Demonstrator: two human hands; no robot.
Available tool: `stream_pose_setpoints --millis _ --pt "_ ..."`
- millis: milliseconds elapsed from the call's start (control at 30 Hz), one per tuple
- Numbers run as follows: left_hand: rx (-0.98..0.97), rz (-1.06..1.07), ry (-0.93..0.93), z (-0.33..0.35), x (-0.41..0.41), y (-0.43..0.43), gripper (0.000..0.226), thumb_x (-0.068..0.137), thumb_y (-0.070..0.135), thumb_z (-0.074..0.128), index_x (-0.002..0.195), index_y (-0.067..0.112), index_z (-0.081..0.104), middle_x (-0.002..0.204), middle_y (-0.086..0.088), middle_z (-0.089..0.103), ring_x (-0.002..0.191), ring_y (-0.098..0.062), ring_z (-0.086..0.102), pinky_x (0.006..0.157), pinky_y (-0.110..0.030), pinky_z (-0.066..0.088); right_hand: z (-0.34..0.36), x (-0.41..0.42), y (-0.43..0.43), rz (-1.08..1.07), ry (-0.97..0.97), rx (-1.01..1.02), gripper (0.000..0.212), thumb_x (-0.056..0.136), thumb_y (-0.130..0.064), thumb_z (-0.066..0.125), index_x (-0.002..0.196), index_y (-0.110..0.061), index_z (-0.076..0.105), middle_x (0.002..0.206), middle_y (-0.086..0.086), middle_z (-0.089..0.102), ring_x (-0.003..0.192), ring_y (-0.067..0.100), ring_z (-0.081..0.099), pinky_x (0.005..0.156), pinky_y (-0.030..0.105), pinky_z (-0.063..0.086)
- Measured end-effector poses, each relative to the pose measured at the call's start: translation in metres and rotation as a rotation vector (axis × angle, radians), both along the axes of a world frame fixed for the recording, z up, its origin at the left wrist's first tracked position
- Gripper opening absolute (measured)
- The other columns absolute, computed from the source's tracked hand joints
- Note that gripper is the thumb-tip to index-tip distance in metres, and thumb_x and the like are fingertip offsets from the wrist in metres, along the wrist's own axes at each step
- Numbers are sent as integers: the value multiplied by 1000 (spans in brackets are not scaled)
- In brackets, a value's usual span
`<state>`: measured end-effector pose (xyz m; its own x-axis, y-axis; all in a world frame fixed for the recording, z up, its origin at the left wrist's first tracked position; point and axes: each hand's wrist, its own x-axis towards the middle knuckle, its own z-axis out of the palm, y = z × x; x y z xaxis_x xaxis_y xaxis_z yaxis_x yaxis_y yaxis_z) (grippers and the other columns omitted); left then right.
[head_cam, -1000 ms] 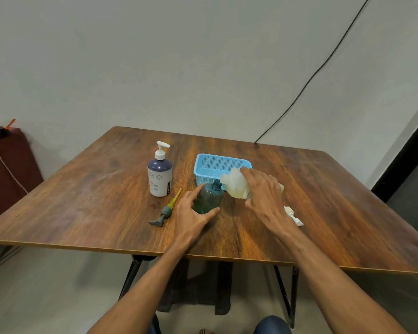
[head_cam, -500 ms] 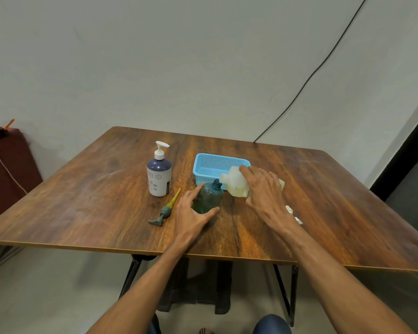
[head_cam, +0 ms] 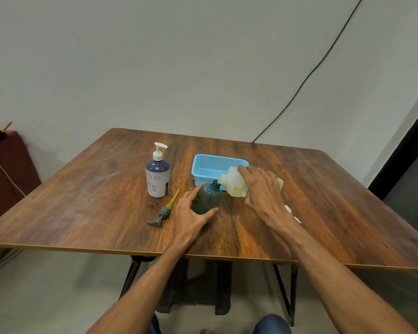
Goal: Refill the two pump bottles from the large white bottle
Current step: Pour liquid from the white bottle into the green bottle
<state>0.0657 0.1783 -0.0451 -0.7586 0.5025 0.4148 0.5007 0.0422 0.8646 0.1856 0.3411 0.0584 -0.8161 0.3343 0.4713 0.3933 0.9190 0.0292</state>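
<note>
Green pump bottle (head_cam: pixel 206 197) stood upright mid-surface (head_cam: pixel 82 201), its neck open, just near of the blue basket (head_cam: pixel 212 162). Its pump head (head_cam: pixel 163 212) lay loose to the left. Left hand (head_cam: pixel 191 213) wrapped the bottle's lower body, with the thumb on the near side and the fingers round the left.

Right hand (head_cam: pixel 263 191) clasped the large white bottle (head_cam: pixel 234 183) from above, fingers curled over it. That bottle was tipped almost flat, long axis running right to left. Its mouth sat just right of the green neck and slightly above it, so the pour likely turns on closing that gap. Could not tell whether any liquid was flowing.

2nd pump bottle (head_cam: pixel 157 179), white and navy, stood capped further left.

Against 1 s ago, both hands and both bottles held nearly the same pose.
</note>
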Motion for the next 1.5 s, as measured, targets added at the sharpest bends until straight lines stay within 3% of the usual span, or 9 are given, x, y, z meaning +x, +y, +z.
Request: stream_pose_setpoints --millis 100,233,367,600,1033,1500 --pt "-4 -2 1 -1 0 0 87 69 63 76 147 36 46 133 8 58 121 -7 54 103 -36 49 0 0 0 0 0 5 73 73 -13 79 139 -20 50 133 11 62 115 34 59 101 53 42" --pt "-14 9 8 -2 -2 1 83 76 46 85 148 35 46 134 8 57 121 -6 53 103 -34 49 -1 -1 0 -9 -9 8 73 74 -14 79 140 -22 48 135 10 60 117 33 58 102 53 41" --pt "-17 14 9 -2 -2 1 82 77 43 86 148 33 46 134 8 57 121 -6 53 103 -32 49 1 -1 0 -10 -20 8 75 72 -12 79 140 -21 49 135 11 61 117 34 58 102 54 40" --pt "-23 20 14 -1 0 1 81 77 42 86 147 33 47 132 9 57 119 -4 53 102 -31 49 0 1 1 -2 -9 34 71 70 -12 80 135 -21 51 129 11 63 112 34 59 97 51 42" --pt "-28 10 14 -2 -4 1 83 76 48 85 148 34 46 134 9 57 123 -6 53 105 -40 51 1 0 0 -17 -26 13 75 74 -17 83 140 -22 47 138 12 59 122 34 56 103 56 40" --pt "-25 8 20 -3 -3 1 83 76 48 85 148 35 47 133 9 57 122 -5 53 104 -39 51 1 1 1 -13 -13 37 71 73 -15 82 136 -22 49 133 11 62 115 33 59 99 54 41"
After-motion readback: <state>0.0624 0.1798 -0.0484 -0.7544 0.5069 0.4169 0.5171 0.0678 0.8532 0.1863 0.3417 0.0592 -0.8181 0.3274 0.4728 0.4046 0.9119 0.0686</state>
